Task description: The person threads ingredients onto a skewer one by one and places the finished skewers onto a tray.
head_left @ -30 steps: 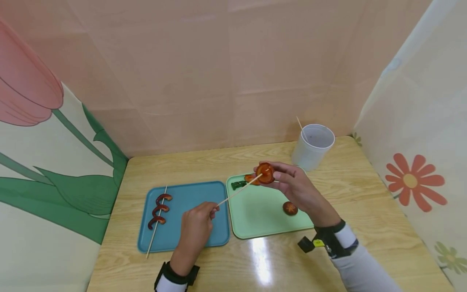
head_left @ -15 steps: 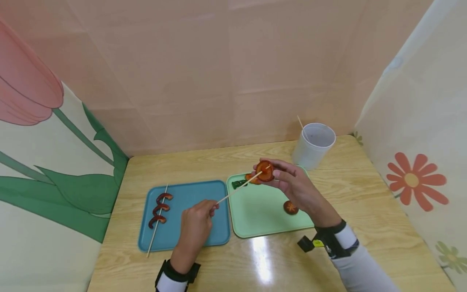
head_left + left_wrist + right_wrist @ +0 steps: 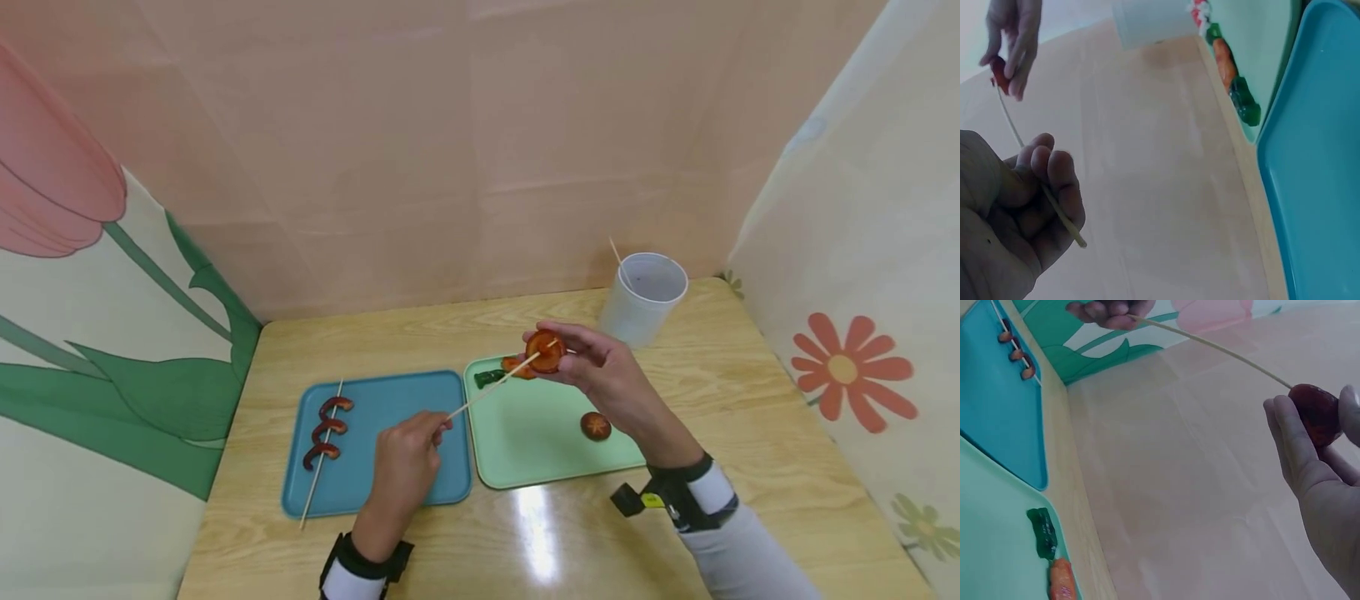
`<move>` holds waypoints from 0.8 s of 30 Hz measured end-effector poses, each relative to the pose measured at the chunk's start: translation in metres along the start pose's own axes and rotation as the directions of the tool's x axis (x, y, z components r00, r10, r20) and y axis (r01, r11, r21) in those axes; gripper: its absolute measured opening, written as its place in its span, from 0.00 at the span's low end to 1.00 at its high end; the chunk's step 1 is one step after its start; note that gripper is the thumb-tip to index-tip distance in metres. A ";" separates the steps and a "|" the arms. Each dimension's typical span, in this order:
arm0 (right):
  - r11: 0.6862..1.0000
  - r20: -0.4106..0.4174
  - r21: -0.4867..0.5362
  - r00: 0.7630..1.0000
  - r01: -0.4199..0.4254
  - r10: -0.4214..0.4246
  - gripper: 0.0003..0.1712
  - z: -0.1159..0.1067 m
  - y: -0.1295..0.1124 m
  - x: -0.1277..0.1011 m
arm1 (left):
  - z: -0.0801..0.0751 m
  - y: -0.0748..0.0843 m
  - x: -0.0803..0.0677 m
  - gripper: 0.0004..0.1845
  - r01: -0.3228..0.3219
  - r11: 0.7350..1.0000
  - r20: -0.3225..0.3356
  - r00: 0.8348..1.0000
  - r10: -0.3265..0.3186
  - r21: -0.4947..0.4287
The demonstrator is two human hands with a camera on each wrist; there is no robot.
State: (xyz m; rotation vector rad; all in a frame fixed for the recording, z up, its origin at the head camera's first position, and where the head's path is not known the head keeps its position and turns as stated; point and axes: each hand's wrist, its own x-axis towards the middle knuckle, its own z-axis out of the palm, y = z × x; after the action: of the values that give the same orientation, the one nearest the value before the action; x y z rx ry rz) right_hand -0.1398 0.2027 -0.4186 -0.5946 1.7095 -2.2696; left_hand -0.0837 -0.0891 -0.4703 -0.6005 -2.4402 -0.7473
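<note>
Watching remotely, I see my left hand (image 3: 405, 458), left of the green tray (image 3: 525, 450), pinching a thin skewer (image 3: 491, 390) in curled fingers. My right hand (image 3: 611, 379) grips a round red-brown piece (image 3: 545, 351) between thumb and fingers, raised near that tray's far edge; the skewer meets it. A blue tray (image 3: 397, 396) sits left of the green one.

The worktop (image 3: 465, 550) is overlooked from above by the head camera, faced forward and down. From each wrist, the near fingers (image 3: 1063, 175) are seen close up; both trays (image 3: 997, 537) are shared by the wrist views.
</note>
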 end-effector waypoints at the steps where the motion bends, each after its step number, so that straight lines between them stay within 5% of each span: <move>1: 1.000 -0.003 -0.011 1.000 -0.006 0.006 0.28 0.001 0.000 0.000 | -0.001 0.000 0.001 0.19 -0.004 1.000 -0.005 1.000 0.004 0.000; 17: 0.983 -0.074 -0.172 0.996 -0.064 0.052 0.30 0.008 0.008 -0.001 | -0.006 -0.004 0.004 0.17 0.049 0.999 0.031 0.998 -0.049 0.016; 24: 0.989 -0.023 -0.151 1.000 0.001 -0.005 0.29 0.007 0.006 0.000 | -0.004 -0.004 0.003 0.18 0.026 0.999 0.028 0.999 -0.027 0.025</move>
State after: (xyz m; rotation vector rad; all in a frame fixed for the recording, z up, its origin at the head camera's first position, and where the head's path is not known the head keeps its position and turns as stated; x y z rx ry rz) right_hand -0.1366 0.1953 -0.4227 -0.6034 1.9058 -2.1709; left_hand -0.0867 -0.0935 -0.4677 -0.5741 -2.4836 -0.7232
